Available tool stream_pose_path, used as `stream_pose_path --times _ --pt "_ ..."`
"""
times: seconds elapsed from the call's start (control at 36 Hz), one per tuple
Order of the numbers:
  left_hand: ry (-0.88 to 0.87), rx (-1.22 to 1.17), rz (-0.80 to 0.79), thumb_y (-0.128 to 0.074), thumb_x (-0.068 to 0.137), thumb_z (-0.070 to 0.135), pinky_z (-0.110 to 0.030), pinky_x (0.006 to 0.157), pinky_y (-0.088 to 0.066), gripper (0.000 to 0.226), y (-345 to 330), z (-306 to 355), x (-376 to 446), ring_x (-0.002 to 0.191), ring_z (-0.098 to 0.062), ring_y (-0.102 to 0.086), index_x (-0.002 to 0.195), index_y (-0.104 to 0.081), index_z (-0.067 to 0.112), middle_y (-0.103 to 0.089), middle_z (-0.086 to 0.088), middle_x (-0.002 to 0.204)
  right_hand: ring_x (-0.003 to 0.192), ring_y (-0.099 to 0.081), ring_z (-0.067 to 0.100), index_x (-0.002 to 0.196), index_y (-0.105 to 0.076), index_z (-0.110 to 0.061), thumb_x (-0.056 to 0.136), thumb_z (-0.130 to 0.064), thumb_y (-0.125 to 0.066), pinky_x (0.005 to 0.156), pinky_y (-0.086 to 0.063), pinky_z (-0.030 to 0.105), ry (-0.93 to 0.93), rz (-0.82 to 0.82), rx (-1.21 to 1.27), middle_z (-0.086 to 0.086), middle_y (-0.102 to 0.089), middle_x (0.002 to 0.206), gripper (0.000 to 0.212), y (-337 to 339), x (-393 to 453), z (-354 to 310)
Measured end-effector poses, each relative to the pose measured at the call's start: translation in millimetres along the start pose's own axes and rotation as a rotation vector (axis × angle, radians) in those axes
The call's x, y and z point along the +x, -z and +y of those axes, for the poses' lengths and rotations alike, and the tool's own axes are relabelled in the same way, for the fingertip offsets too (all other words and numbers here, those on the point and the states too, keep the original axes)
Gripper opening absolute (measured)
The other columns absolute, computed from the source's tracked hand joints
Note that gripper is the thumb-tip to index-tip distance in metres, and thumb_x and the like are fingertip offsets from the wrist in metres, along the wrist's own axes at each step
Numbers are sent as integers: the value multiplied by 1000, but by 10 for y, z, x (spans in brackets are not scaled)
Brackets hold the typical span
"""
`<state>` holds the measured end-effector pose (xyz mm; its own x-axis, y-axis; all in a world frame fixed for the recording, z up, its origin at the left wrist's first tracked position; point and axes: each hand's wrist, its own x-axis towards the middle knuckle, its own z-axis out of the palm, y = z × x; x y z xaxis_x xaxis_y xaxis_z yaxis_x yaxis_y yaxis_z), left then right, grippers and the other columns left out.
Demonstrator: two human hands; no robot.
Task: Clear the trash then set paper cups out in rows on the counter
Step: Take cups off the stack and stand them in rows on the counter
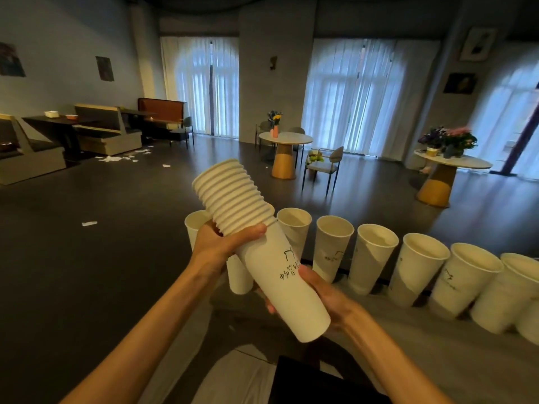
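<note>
I hold a tilted stack of white paper cups (233, 196) above the counter, rims pointing up and to the left. My left hand (221, 243) grips the stack just below the ribbed rims. My right hand (320, 295) wraps the bottom cup (288, 298), which bears black print. Behind the stack a row of several upright paper cups (373, 258) runs along the grey counter (437, 360) from the middle out to the right edge. One more cup (239, 278) stands partly hidden behind the stack.
A dark flat object (315, 380) lies on the counter near me. Scraps of paper (116, 157) litter the dark floor at the left by the booth seats (108, 132). Round tables with flowers (285, 141) (452, 164) and a chair (323, 167) stand beyond the counter.
</note>
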<state>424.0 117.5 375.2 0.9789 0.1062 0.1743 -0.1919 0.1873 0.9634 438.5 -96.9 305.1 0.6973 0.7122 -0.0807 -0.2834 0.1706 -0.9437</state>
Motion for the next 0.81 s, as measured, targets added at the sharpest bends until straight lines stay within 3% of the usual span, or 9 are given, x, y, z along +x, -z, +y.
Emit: stream_pose_path --times 0.08,0.17,0.25,0.33,0.47,0.64,0.72,0.81 --pt "-93 157 -32 -99 42 39 -16 67 -57 77 -44 60 -26 93 -3 -73 110 -63 28 -76 6 99 103 -68 25 128 -54 -15 62 -65 -80 87 -56 38 -7 79 -146 8 -71 112 86 -17 -41 -14" --pt "-182 250 -1 -90 50 35 -13 70 -56 75 -58 114 -8 97 -2 -72 118 -63 20 -74 5 107 114 -64 16 118 -60 -31 47 -49 -90 95 -54 36 -9 265 -404 -7 -72 114 79 36 -19 26" --pt "-262 247 101 -92 50 32 -15 74 -58 83 -10 168 42 100 -2 -71 125 -63 14 -74 4 111 121 -54 7 120 -48 -50 46 -50 -94 95 -46 29 -25 446 -677 -21 -59 123 87 100 27 118" --pt "-294 202 228 -93 49 37 -25 83 -61 84 78 233 106 104 -5 -71 125 -64 16 -73 4 114 115 -51 4 118 -43 -49 55 -38 -94 95 -43 30 -8 556 -688 -26 -52 116 82 131 92 225" --pt "-330 37 367 -91 38 45 -30 91 -58 93 178 379 130 107 -6 -68 123 -58 25 -68 4 119 129 -50 20 142 -41 -27 63 -28 -92 104 -44 44 39 718 -640 -4 -54 137 94 148 284 290" --pt "-364 32 295 -96 42 39 -34 95 -58 83 257 526 94 108 -10 -69 114 -55 33 -67 4 117 130 -51 21 141 -41 -28 64 -28 -91 105 -45 51 32 765 -598 -3 -54 140 91 208 426 288" --pt "-358 100 165 -95 40 49 -30 87 -60 87 249 531 47 107 -13 -71 117 -61 26 -73 3 112 122 -52 12 141 -41 -27 65 -28 -91 101 -47 42 39 756 -698 -10 -55 132 91 263 470 307" --pt "-307 148 25 -94 37 63 -26 81 -61 86 120 478 -49 103 -13 -73 110 -66 28 -77 7 105 119 -57 26 139 -46 -11 89 -8 -68 92 -44 28 -5 803 -785 9 -59 129 54 261 457 264"
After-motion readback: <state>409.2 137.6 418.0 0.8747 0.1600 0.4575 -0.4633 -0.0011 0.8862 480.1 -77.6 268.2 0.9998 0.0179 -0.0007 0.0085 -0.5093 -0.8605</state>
